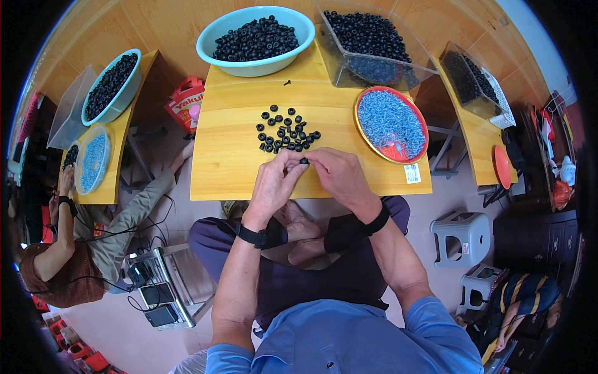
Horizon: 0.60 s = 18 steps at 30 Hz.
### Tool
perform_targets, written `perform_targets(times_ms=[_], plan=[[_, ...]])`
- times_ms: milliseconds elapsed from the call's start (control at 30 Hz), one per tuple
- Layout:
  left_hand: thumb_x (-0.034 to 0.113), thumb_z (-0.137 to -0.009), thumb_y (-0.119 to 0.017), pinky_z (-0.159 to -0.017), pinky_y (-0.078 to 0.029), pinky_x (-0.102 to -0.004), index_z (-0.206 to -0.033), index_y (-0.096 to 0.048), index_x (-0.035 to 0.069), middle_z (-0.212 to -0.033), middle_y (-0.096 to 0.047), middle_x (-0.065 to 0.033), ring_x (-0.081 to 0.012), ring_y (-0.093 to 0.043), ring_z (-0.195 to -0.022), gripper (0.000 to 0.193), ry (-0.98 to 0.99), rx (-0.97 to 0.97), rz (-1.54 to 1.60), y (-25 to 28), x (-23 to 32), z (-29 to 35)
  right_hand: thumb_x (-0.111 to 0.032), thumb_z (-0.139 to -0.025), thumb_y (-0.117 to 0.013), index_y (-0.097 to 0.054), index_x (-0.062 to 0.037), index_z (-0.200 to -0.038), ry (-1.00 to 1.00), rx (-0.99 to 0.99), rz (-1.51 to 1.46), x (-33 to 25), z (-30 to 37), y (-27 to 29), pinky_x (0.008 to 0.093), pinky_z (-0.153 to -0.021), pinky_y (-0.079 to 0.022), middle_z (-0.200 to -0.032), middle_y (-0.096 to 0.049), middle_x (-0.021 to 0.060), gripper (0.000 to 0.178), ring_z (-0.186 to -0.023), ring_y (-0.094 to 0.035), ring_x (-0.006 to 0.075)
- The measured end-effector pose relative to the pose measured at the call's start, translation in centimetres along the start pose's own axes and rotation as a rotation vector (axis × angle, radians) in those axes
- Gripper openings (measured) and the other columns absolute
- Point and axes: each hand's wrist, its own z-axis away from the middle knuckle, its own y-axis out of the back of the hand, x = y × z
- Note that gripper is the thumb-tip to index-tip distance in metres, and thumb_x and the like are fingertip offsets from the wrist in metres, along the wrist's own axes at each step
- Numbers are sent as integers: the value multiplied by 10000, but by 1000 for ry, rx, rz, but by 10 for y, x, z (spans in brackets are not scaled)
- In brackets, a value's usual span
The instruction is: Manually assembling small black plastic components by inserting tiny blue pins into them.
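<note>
Over the front part of the wooden table [237,168], both of my hands meet at a small round black part [304,161]. My left hand [276,177] pinches it from the left, its thumb and fingers closed. From the other side, my right hand [341,179] has its fingertips pressed together at the part; anything smaller between them is hidden. Just beyond my fingers lies a loose group of black ring-shaped pieces [288,121], several showing a hole in the middle. To the right stands a red, gold-rimmed round tray [359,122] of small blue pieces [389,118].
A light-blue basin [255,67] and a clear plastic bin [374,76], both full of black pieces, stand at the table's back. At a left-hand table a co-worker [68,268] sits by similar containers. Grey plastic stools [460,240] stand on the right.
</note>
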Motion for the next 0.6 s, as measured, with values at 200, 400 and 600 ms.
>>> perform_targets(times_ms=[200, 400, 600], plan=[[66, -957, -686, -744, -546, -313, -1092, -654, -24, -887, -737, -150, -171, -700, -816, 166, 21, -6, -14, 1, 5, 1, 3, -875, -658, -728, -6, -993, -53, -62, 39, -1, -3, 2, 380, -668, -565, -908, -723, 170, 138, -799, -721, 334], [77, -943, -706, -692, -533, -309, -1054, -663, -24, -829, -726, -130, -148, -674, -750, 156, 116, 34, -1, -1, 1, -2, 33, -851, -625, -699, -22, -1048, -2, -104, 160, -9, -4, -3, 391, -663, -569, -922, -719, 182, 218, -818, -718, 350], [108, -937, -712, -643, -499, -291, -1002, -672, -17, -744, -673, -69, -96, -572, -672, 147, 132, 107, 133, -7, -15, -8, 0, -841, -615, -665, -23, -1097, 79, 14, 104, -3, 0, -19, 414, -677, -577, -932, -703, 167, 261, -801, -707, 347]])
